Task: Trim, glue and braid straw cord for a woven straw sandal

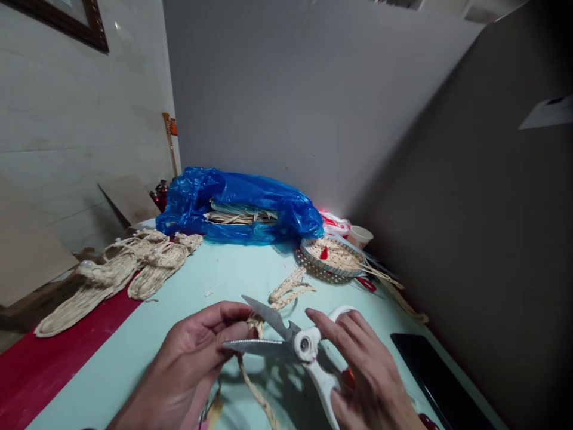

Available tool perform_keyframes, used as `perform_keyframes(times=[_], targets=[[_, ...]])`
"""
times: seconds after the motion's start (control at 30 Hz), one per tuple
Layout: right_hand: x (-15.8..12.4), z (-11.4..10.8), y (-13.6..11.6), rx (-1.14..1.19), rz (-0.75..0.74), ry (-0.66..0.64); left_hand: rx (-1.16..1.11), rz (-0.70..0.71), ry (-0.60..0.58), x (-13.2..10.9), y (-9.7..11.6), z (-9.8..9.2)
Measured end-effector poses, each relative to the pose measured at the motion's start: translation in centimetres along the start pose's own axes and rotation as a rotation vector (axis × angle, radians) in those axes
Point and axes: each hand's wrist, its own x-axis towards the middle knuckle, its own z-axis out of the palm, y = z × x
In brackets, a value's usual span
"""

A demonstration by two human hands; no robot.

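Observation:
My right hand (364, 370) grips white-handled scissors (295, 345) with the blades spread apart and pointing left. My left hand (197, 352) pinches a braided straw cord (257, 391) right at the blade tips. The cord runs from my fingers down toward me and also loops away across the pale green table (210, 280) as a plaited strip (286, 289). Both hands hover low over the table's near edge.
A pair of woven straw sandals (114, 275) lies at the left, partly on a red cloth (54, 358). A blue plastic bag (242, 206) with straw sits at the back. A small woven basket (331, 255), a paper cup (359, 236) and a dark phone (436, 376) are on the right.

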Motion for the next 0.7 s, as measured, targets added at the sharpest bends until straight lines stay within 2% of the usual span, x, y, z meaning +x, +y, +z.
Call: perform_keyframes(times=[0.07,0.23,0.43,0.7], targets=[[0.1,0.1,0.0,-0.017,-0.009,-0.008,-0.061,-0.025,-0.014,0.1,-0.1,0.1],[0.1,0.3,0.1,-0.082,-0.025,0.025,-0.096,-0.048,0.042,0.3,-0.6,-0.7],[-0.1,0.1,-0.2,-0.090,-0.002,0.020,-0.092,-0.102,-0.050,0.6,-1.0,-1.3],[-0.1,0.3,-0.4,-0.147,-0.020,0.058,-0.068,-0.107,-0.026,0.6,-0.8,-1.2]])
